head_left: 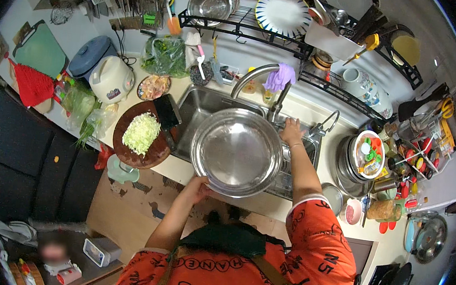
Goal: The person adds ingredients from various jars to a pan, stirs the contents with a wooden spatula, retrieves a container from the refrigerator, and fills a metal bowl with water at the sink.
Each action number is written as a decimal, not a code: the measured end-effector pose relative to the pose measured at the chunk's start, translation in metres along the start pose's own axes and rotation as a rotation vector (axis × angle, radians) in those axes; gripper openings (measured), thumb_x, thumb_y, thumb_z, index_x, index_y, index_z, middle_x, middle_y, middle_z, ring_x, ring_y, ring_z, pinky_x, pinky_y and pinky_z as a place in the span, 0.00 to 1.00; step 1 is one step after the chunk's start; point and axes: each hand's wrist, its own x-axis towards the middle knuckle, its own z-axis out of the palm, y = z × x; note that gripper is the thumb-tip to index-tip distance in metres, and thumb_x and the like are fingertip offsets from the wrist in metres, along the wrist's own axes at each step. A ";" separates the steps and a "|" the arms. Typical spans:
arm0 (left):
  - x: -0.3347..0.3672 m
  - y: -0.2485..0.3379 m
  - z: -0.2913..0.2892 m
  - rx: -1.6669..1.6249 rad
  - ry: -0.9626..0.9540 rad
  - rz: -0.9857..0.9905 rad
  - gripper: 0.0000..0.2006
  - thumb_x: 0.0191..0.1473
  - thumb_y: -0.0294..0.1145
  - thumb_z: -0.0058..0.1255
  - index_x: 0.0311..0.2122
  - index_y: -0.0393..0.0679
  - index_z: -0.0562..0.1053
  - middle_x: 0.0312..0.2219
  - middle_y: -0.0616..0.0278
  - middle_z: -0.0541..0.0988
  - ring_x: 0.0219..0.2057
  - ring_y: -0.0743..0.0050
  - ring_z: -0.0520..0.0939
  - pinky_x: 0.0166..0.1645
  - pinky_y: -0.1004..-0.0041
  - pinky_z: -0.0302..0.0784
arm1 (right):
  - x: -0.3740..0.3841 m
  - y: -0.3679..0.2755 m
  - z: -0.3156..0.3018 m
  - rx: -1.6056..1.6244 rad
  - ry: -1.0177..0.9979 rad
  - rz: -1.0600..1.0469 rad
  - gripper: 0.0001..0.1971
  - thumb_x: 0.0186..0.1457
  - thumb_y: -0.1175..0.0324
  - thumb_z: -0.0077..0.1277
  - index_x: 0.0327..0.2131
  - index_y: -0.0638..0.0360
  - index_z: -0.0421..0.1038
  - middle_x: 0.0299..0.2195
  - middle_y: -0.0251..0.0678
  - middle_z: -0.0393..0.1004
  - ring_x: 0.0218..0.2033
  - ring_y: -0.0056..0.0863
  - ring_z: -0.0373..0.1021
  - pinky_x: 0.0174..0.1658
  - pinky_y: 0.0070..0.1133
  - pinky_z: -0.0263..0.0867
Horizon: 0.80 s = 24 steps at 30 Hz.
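A wide, shiny stainless steel basin is over the sink, hiding most of its bowls. My left hand grips the basin's near left rim, fingers tucked against its edge. Stretched past the basin's right side, my right hand has its fingers apart beside the base of the faucet; whether it touches the fitting I cannot tell. Purple rubber gloves drape over the faucet's spout. On the left, a round wooden chopping board carries a heap of chopped pale green vegetable and a cleaver.
A plate of raw meat, a white rice cooker and bagged leafy greens stand behind the board. To the right are stacked bowls and a small bowl of pink meat. A black dish rack hangs above.
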 end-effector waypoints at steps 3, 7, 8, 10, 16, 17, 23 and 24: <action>0.011 0.011 -0.006 -0.019 -0.022 0.039 0.24 0.46 0.24 0.48 0.51 0.32 0.66 0.42 0.50 0.77 0.41 0.54 0.82 0.45 0.52 0.82 | 0.019 0.006 -0.009 0.187 -0.269 0.071 0.25 0.50 0.55 0.53 0.51 0.54 0.73 0.56 0.42 0.69 0.58 0.44 0.64 0.60 0.39 0.60; 0.045 0.020 -0.014 -0.177 -0.132 0.014 0.23 0.47 0.27 0.47 0.50 0.31 0.64 0.46 0.45 0.72 0.49 0.44 0.76 0.52 0.45 0.78 | 0.015 0.040 0.034 0.421 -0.006 -0.086 0.25 0.58 0.48 0.45 0.40 0.63 0.77 0.36 0.52 0.78 0.40 0.49 0.75 0.45 0.36 0.70; 0.045 0.026 0.004 -0.183 -0.045 0.030 0.23 0.46 0.27 0.48 0.49 0.31 0.65 0.47 0.44 0.72 0.49 0.42 0.75 0.52 0.44 0.78 | -0.002 0.041 0.035 0.620 0.188 -0.072 0.28 0.60 0.45 0.43 0.38 0.65 0.77 0.28 0.56 0.77 0.36 0.52 0.74 0.43 0.36 0.69; 0.070 0.018 0.005 -0.210 -0.087 0.056 0.22 0.46 0.25 0.47 0.49 0.31 0.67 0.45 0.45 0.74 0.47 0.49 0.77 0.52 0.50 0.77 | -0.047 0.022 0.002 1.058 0.013 0.066 0.31 0.61 0.40 0.41 0.50 0.62 0.68 0.39 0.51 0.77 0.31 0.44 0.76 0.34 0.36 0.73; 0.114 -0.001 -0.004 -0.168 -0.076 0.076 0.30 0.48 0.26 0.50 0.58 0.35 0.60 0.49 0.48 0.72 0.47 0.51 0.79 0.45 0.55 0.83 | -0.104 -0.027 0.035 1.396 -0.309 0.052 0.32 0.59 0.65 0.54 0.60 0.46 0.45 0.48 0.43 0.70 0.33 0.33 0.76 0.25 0.30 0.79; 0.105 0.006 0.000 -0.118 -0.046 0.155 0.32 0.48 0.26 0.49 0.60 0.37 0.56 0.51 0.47 0.71 0.46 0.50 0.79 0.42 0.56 0.84 | -0.108 -0.036 0.043 1.431 -0.229 0.029 0.27 0.61 0.71 0.48 0.58 0.48 0.45 0.49 0.44 0.68 0.37 0.37 0.76 0.26 0.32 0.80; 0.013 0.070 0.033 0.171 0.132 0.435 0.33 0.57 0.38 0.51 0.60 0.39 0.49 0.49 0.46 0.69 0.38 0.53 0.82 0.35 0.65 0.84 | -0.128 -0.077 0.043 1.685 -0.468 0.194 0.26 0.57 0.84 0.35 0.57 0.60 0.43 0.51 0.56 0.63 0.37 0.55 0.75 0.27 0.36 0.81; 0.017 0.072 0.024 0.333 0.194 0.528 0.32 0.57 0.41 0.51 0.60 0.38 0.51 0.49 0.47 0.69 0.41 0.54 0.80 0.39 0.64 0.81 | -0.132 -0.083 0.035 1.709 -0.523 0.222 0.26 0.56 0.84 0.35 0.57 0.61 0.42 0.51 0.57 0.63 0.36 0.57 0.75 0.26 0.36 0.81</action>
